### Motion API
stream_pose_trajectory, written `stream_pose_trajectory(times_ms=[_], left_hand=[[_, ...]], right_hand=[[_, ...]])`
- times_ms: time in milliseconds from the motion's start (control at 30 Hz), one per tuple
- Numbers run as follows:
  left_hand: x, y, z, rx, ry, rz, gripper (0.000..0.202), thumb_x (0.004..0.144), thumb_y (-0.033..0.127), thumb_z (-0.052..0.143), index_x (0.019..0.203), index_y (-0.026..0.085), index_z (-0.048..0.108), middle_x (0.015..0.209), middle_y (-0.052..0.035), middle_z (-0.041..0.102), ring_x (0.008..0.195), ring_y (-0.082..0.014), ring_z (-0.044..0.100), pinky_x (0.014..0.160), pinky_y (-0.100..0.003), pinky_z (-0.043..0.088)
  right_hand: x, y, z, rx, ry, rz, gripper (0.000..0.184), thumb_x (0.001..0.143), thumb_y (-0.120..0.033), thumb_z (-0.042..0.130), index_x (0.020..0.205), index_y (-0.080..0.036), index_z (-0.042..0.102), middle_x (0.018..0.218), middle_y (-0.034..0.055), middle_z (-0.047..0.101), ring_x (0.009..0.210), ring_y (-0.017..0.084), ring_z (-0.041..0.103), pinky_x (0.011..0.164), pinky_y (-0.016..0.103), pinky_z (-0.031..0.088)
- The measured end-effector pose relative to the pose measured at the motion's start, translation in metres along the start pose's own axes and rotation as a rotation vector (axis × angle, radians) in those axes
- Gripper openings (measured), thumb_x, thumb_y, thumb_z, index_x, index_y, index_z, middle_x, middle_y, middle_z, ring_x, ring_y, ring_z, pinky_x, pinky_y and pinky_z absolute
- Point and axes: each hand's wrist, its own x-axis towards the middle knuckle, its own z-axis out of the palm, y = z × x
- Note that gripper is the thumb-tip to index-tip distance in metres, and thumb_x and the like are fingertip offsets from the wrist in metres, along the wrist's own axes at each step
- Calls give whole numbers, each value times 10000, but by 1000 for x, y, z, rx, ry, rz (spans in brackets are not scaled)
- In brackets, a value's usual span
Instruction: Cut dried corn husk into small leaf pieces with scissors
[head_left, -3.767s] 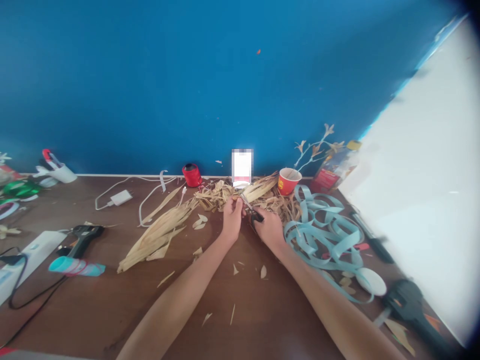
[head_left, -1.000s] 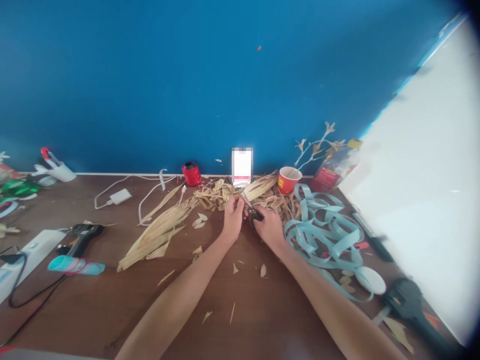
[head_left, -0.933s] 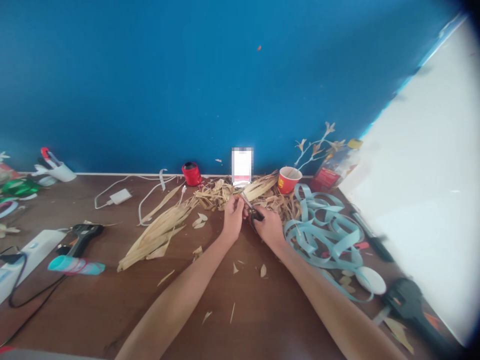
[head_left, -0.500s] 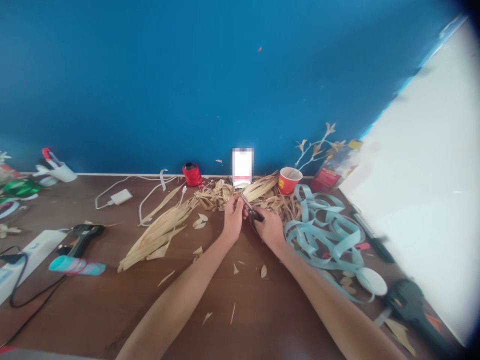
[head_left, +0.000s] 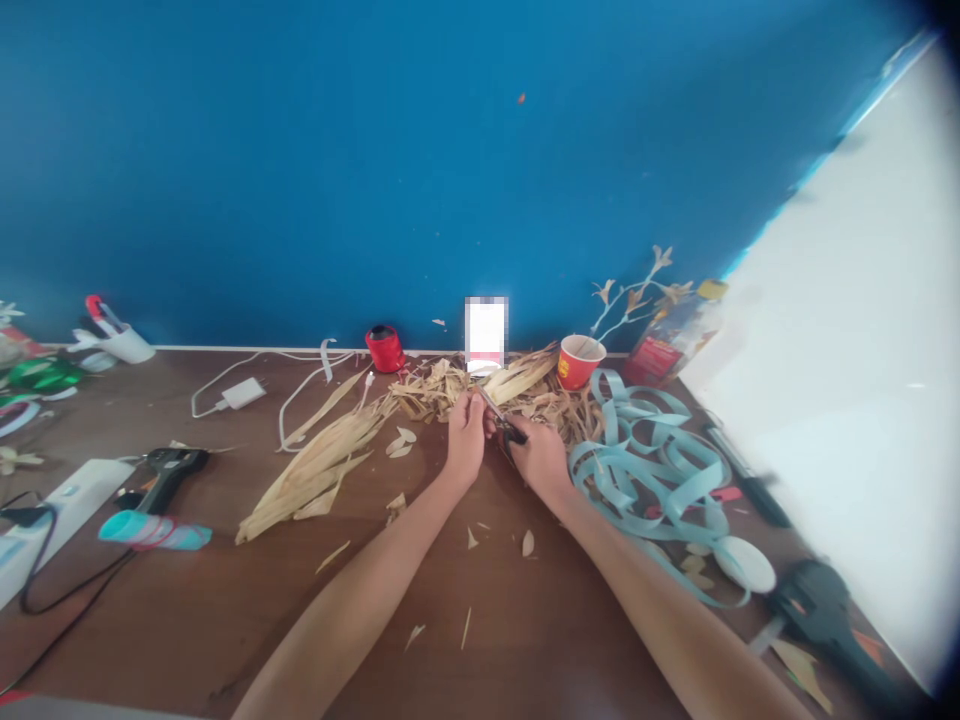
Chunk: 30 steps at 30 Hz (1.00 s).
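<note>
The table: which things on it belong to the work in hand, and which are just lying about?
Apparently in use:
Scissors, in the right grip
Something too small to identify, pinched in the left grip
Dried husks nearby

Apparently just lying about:
White charger
Light-blue ribbon
Red cup
Bottle

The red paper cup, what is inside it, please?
The flowered branch appears to stand inside the cup; the front wall hides its lower end and the cup's bottom.

Craft workspace, by look of it: table [head_left: 517, 640] against blue wall [head_left: 300, 180], dry husks [head_left: 315, 480], tangled ribbon [head_left: 684, 495], scissors [head_left: 514, 434], power strip [head_left: 71, 505].
</note>
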Motion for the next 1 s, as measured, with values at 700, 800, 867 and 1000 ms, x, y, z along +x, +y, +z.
stream_pose_trajectory(times_ms=[700, 800, 867, 1000], left_hand=[[-1, -3, -3, 102, 4, 45, 342, 916, 396, 457, 646, 184, 456, 569, 25, 455, 519, -89, 436, 514, -219, 343], [0, -1, -2, 47, -39, 5, 315, 879, 408, 514, 667, 175, 509, 611, 15, 519, 507, -82, 451, 487, -217, 333], [0, 1, -1, -10, -88, -20, 311, 850, 426, 556, 681, 165, 538, 650, 5, 559, 513, -80, 472, 484, -217, 346], [0, 2, 1, -220, -216, -132, 289, 801, 416, 625, 706, 153, 548, 686, -7, 593, 524, -82, 508, 485, -213, 381]], right_hand=[[0, 1, -2, 82, 27, 34, 330, 761, -190, 499, 990, -240, 731, 821, 39, 736, 773, 212, 654, 678, 265, 414], [1, 4, -2, 212, 109, 2, 348, 729, -159, 467, 969, -216, 713, 826, 33, 728, 739, 201, 641, 676, 264, 428], [2, 4, -4, 290, 143, -21, 350, 708, -145, 455, 946, -203, 706, 824, 34, 723, 723, 195, 631, 679, 267, 437], [3, 3, -5, 486, 189, -3, 324, 726, -166, 488, 982, -190, 685, 807, 28, 707, 700, 180, 622, 690, 281, 465]])
